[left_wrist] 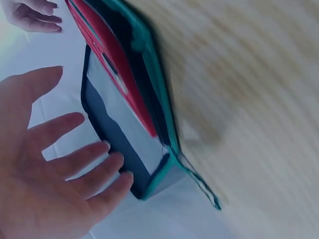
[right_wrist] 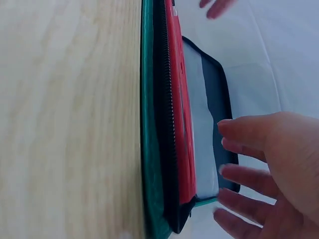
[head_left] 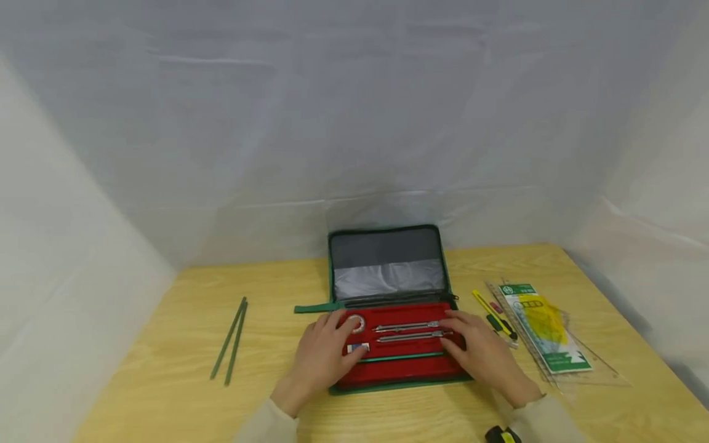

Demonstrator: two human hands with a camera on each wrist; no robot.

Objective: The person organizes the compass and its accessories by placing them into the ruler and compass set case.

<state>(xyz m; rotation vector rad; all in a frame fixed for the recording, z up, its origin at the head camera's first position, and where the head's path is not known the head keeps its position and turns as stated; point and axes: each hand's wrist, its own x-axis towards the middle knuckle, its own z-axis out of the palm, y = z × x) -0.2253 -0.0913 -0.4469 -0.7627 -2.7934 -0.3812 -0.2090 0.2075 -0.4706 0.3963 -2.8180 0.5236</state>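
An unzipped green case (head_left: 388, 264) lies with its lid folded back on the wooden table, a red tray (head_left: 410, 370) in its lower half. Two metal compasses (head_left: 407, 337) sit in the tray, with a round white-rimmed piece (head_left: 357, 322) and a small white-and-blue block (head_left: 357, 348) at its left. Over the tray's left end hovers my left hand (head_left: 325, 351), fingers spread and holding nothing. My right hand (head_left: 480, 347) is above the right end near the compasses, fingers apart and loosely bent. Both wrist views show the hands (left_wrist: 65, 164) (right_wrist: 269, 174) apart from the case.
Two green pencils (head_left: 232, 344) lie left of the case. To its right are a yellow cutter (head_left: 493, 312), small erasers, clear rulers and set squares (head_left: 600, 366), and a green-and-white packet (head_left: 545, 332). A black-and-yellow object (head_left: 503, 434) sits by the right sleeve. White sheeting surrounds the table.
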